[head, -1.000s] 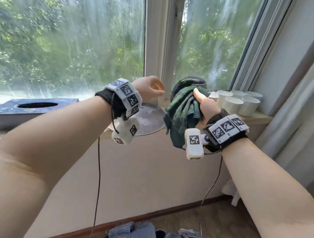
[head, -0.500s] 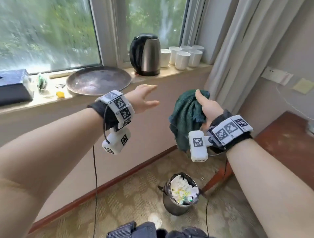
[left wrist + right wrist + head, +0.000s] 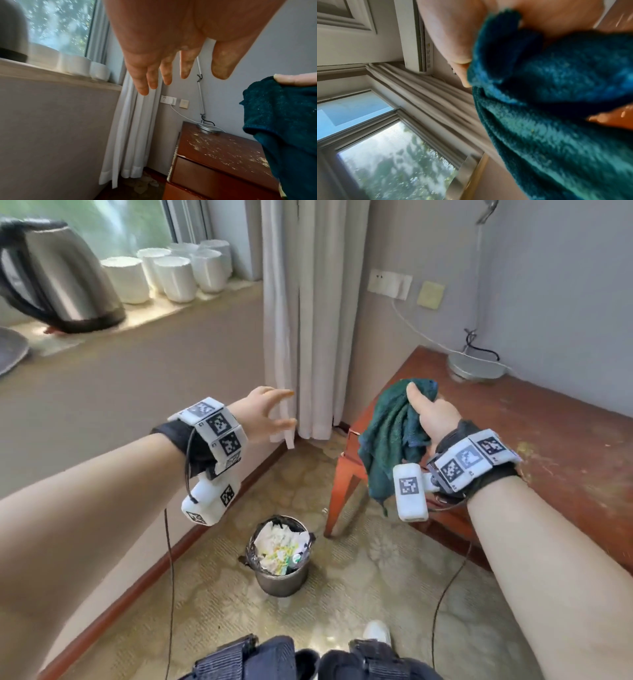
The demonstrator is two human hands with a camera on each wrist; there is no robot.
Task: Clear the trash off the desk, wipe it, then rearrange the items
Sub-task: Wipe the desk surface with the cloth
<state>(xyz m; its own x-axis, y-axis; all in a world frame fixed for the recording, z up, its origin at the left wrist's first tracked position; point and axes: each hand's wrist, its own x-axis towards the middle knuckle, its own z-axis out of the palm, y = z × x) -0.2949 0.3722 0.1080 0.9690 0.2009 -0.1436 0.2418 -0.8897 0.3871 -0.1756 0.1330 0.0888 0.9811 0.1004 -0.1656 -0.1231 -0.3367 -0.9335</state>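
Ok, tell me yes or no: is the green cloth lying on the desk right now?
No, the green cloth hangs in the air, gripped by the right hand, beside the desk corner.

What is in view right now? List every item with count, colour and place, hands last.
cloth: one, dark green, hanging bunched from the right hand
desk: one, reddish-brown, speckled with pale crumbs, at right
lamp base: one, silver, far corner of the desk
trash bin: one, metal, full of white paper, on the floor
kettle: one, steel and black, on the windowsill
cups: at least five, white, on the sill beside the kettle
curtain: white, hanging in the room's corner
wall sockets: white and yellowish, above the desk
left hand: fingers spread, holding nothing
right hand: gripping the cloth
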